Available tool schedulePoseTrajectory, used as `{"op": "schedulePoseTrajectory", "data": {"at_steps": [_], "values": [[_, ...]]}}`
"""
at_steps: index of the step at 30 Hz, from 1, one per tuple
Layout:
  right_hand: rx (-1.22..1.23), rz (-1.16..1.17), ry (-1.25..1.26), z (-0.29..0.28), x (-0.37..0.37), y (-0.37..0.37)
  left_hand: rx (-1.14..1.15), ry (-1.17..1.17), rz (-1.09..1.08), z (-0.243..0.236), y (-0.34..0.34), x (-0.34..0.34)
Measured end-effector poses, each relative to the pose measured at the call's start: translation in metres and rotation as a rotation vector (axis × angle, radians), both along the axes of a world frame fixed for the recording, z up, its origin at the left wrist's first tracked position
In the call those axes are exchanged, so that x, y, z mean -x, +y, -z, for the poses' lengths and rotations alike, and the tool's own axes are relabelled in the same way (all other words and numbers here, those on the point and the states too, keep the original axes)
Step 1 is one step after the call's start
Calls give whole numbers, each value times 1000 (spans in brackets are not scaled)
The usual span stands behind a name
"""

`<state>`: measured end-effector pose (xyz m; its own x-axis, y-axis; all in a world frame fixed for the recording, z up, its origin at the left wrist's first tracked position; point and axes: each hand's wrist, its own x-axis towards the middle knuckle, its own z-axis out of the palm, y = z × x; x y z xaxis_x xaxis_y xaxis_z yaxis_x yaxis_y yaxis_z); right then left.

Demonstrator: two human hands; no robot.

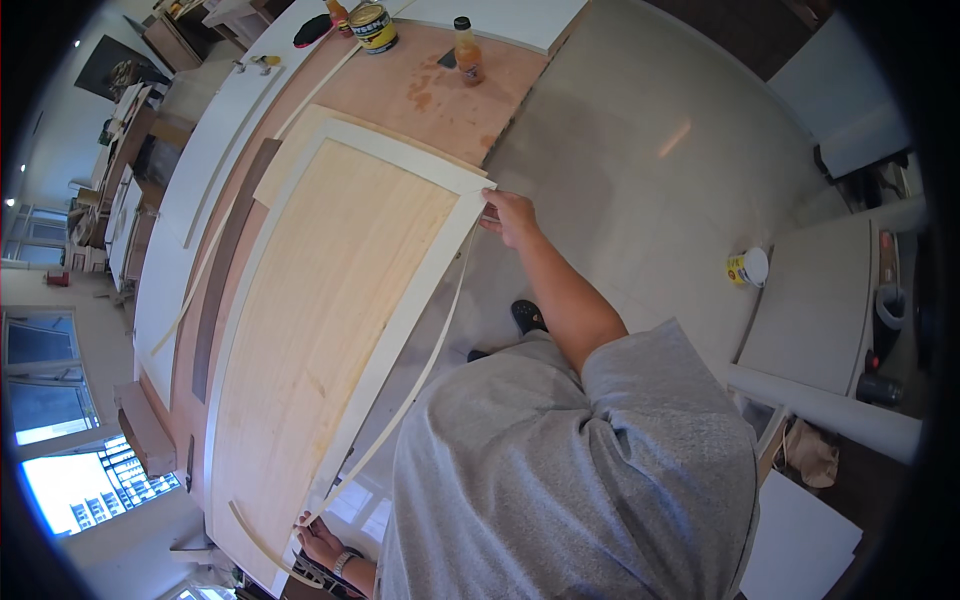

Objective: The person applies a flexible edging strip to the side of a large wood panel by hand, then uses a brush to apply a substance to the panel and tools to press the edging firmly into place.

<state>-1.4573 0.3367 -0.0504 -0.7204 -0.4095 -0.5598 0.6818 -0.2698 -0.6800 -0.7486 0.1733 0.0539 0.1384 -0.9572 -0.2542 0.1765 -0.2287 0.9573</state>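
A pale wood panel (pixel 330 275) with a white border lies on the workbench. My right hand (pixel 507 215) grips its upper right corner, where one end of a long thin pale strip (pixel 417 390) hangs; whether the fingers also pinch the strip is unclear. The strip sags along the panel's near edge down to my left hand (pixel 318 538), whose closed fingers hold it beside the lower corner. A short curved strip (pixel 258 540) lies at the panel's lower end, just left of that hand.
The bench (pixel 545 15) also carries a brown plank (pixel 235 255), long strips, a yellow-labelled can (pixel 374 35) and bottles (pixel 468 60). A white tub (pixel 748 267) stands on the floor at right, near a cabinet (pixel 810 300). My feet (pixel 528 315) are below the panel's edge.
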Motion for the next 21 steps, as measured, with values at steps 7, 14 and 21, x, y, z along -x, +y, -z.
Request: {"op": "schedulePoseTrajectory", "data": {"at_steps": [7, 14, 21], "values": [[-22, 69, 6, 5, 0, -4, 7, 0, -23, 3, 0, -2], [-15, 123, 23, 16, -1, -5, 21, -14, -6, 7, -4, -2], [-32, 57, 64, 2, -1, 1, 21, 56, 24, 6, -3, -7]]}}
